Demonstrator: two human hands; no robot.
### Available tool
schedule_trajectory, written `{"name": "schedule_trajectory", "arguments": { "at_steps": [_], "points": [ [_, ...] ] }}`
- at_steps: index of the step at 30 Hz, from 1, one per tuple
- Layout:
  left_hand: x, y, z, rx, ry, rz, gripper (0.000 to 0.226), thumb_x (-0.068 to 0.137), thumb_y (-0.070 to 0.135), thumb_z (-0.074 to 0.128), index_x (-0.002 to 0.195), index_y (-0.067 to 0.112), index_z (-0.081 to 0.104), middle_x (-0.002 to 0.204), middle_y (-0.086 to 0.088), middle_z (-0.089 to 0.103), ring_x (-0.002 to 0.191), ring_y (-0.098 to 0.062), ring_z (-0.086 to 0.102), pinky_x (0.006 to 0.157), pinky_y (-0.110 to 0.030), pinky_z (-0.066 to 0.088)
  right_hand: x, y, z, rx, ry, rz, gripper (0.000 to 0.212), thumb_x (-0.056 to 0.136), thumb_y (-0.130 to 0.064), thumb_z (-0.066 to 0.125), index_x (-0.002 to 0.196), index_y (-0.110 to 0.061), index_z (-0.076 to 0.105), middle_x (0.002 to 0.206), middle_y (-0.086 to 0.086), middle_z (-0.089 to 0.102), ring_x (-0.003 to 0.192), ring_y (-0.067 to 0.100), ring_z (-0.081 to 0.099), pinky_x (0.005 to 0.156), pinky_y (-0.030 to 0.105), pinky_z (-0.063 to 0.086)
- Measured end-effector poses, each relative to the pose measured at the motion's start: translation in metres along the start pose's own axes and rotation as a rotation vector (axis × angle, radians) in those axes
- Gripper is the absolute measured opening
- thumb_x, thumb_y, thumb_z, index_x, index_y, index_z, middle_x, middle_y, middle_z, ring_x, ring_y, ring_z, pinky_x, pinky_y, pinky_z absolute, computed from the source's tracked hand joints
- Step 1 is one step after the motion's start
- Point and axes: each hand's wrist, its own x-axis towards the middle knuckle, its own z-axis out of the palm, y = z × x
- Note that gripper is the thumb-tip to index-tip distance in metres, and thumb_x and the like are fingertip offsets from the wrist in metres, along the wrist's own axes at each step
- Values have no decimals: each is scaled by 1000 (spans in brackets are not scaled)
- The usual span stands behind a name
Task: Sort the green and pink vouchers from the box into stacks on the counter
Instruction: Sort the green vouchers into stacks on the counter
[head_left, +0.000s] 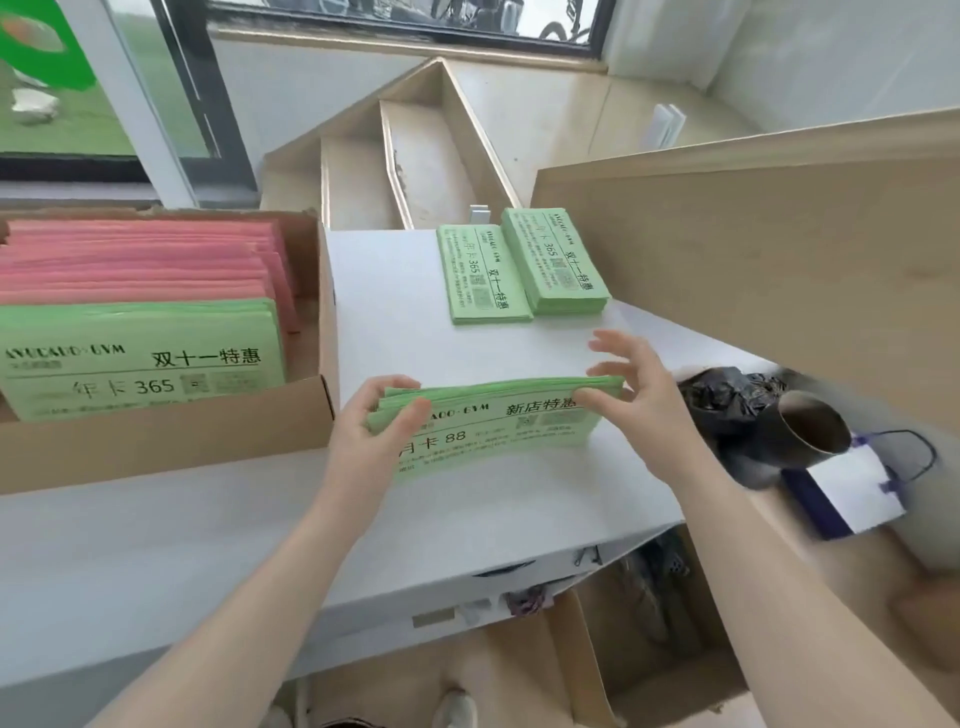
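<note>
A bundle of green vouchers (498, 426) stands on its long edge on the white counter (405, 301), tilted toward me. My left hand (374, 421) grips its left end. My right hand (631, 384) pinches its right end with thumb and forefinger, the other fingers spread. Two flat stacks of green vouchers lie at the counter's far side: a left stack (480, 275) and a thicker right stack (556, 262), side by side. The cardboard box (156, 441) on the left holds pink vouchers (140, 260) at the back and green vouchers (140, 358) in front.
A wooden board (779, 249) rises along the right of the counter. At the right edge sit a black plastic bag (722, 395), a dark cup (805, 431) and a white-and-purple paper bag (852, 493). Wooden shelving (415, 161) lies beyond the counter; open cartons stand below.
</note>
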Motion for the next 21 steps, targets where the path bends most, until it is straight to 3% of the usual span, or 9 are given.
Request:
{"name": "schedule_trajectory", "arguments": {
  "at_steps": [3, 5, 7, 11, 17, 21],
  "points": [
    [-1, 1, 8, -211, 128, -87, 23, 75, 48, 50, 74, 30, 64, 93, -9, 60, 88, -27, 58, 71, -40, 48, -6, 22, 3, 478, -80, 210, 80, 80, -2, 67, 139, -30, 22, 118, 1, 61, 102, 11, 60, 86, 26, 47],
    [-1, 2, 17, -229, 187, -97, 27, 81, 45, 44, 74, 26, 63, 88, -7, 59, 82, -23, 57, 65, -33, 47, -8, 31, 6, 594, -122, 256, 77, 72, -15, 73, 136, -25, 30, 115, 4, 65, 103, 14, 62, 84, 25, 47],
    [-2, 2, 27, -200, 264, -84, 29, 88, 42, 45, 71, 24, 61, 83, -4, 59, 82, -22, 56, 70, -35, 44, -6, 33, 12, 502, -154, 212, 63, 70, -15, 73, 126, -10, 46, 113, 7, 66, 103, 18, 63, 83, 26, 49],
    [4, -1, 37, -208, 396, -70, 31, 92, 23, 45, 63, 19, 54, 69, -4, 49, 70, -20, 46, 62, -31, 36, -3, 31, 23, 454, -103, 159, 41, 81, 7, 61, 120, 4, 48, 113, 12, 66, 99, 18, 65, 81, 24, 53],
    [15, 15, 40, -182, 452, 96, 26, 82, 20, 42, 57, 22, 48, 52, 14, 40, 51, -3, 35, 46, -21, 27, 2, 12, 13, 494, 14, 38, 30, 81, 9, 60, 107, -3, 54, 95, 1, 70, 91, 16, 66, 77, 25, 53],
    [25, 5, 37, -46, 347, 95, 33, 95, 35, 42, 68, 20, 54, 65, 5, 50, 61, -10, 45, 56, -26, 36, 8, 18, 8, 439, 11, 62, 29, 82, 6, 60, 109, -4, 55, 101, 4, 69, 95, 18, 65, 82, 32, 53]
  ]
}}
